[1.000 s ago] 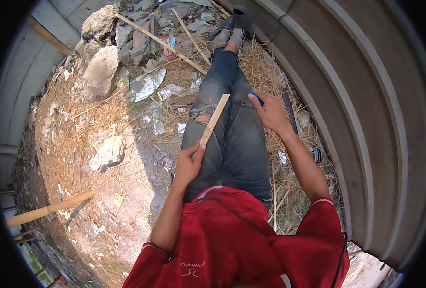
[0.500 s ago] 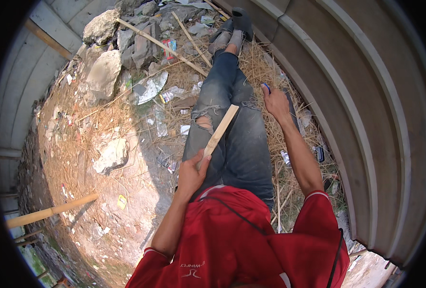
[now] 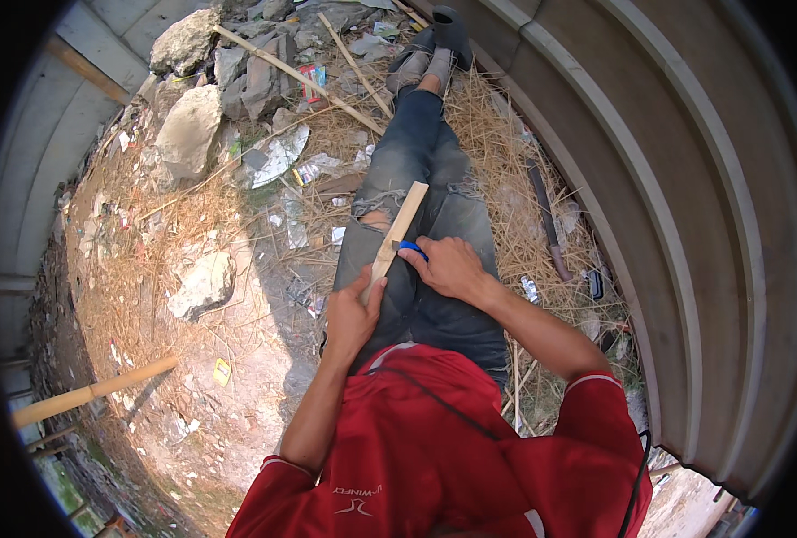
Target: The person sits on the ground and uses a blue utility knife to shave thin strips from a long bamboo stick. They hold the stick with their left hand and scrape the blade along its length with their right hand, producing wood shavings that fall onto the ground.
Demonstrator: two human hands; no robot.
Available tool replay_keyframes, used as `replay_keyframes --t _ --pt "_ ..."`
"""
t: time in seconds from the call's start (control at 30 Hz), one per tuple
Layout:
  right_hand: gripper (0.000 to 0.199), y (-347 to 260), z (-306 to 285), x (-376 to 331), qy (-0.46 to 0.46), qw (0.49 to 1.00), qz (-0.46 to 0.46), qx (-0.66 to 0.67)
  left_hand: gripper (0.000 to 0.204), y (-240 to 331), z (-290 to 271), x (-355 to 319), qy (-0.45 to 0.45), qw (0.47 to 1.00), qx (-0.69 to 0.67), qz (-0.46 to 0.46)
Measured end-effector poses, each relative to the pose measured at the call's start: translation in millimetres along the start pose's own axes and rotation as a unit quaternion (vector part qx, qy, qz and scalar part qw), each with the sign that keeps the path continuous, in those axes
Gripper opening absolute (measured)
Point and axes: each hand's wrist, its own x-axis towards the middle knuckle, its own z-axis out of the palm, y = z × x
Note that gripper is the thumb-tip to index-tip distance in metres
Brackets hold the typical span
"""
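My left hand (image 3: 353,314) grips the lower end of a flat strip of split bamboo (image 3: 407,215), which slants up over my thighs. The fingers and thumb close round it near my lap. Over my right thigh, my right hand (image 3: 452,267) is closed on a small blue tool (image 3: 411,249) with a dark end; its exact kind is hard to make out. The dark end meets the strip's right edge around its middle. My legs in torn dark jeans (image 3: 457,215) stretch out ahead, ankles crossed.
To the right of my legs a long dark blade with a brown handle (image 3: 544,206) lies on straw beside a corrugated metal wall (image 3: 649,161). Rocks (image 3: 189,134), litter and bamboo sticks (image 3: 300,78) lie ahead left. A bamboo pole (image 3: 98,392) juts in at left.
My right hand has swung in from beyond my right leg with the blue tool, bringing it against the bamboo strip. The left hand keeps its hold, and the strip has shifted slightly left.
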Motion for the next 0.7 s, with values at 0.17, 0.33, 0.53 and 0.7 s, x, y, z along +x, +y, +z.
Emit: replay_keyframes --t 0.17,0.33,0.53,0.7 --pt "0.057 21.7 -6.7 27.0 0.059 0.996 0.025 -0.065 0.041 4.9 -5.7 2.5 -0.018 0.999 0.038 -0.019" --pt "0.071 189.6 -90.6 65.9 0.237 0.942 0.234 -0.029 0.044 -7.9 -15.2 -26.9 -0.027 0.998 -0.018 0.055" --pt "0.051 103.0 -106.7 48.7 0.180 0.930 0.122 0.297 0.038 3.8 -9.0 -12.9 0.036 0.996 -0.074 0.027" --pt "0.032 32.0 -78.5 36.6 0.122 0.854 0.065 0.502 0.038 34.6 -21.7 -2.8 0.022 0.996 -0.074 0.036"
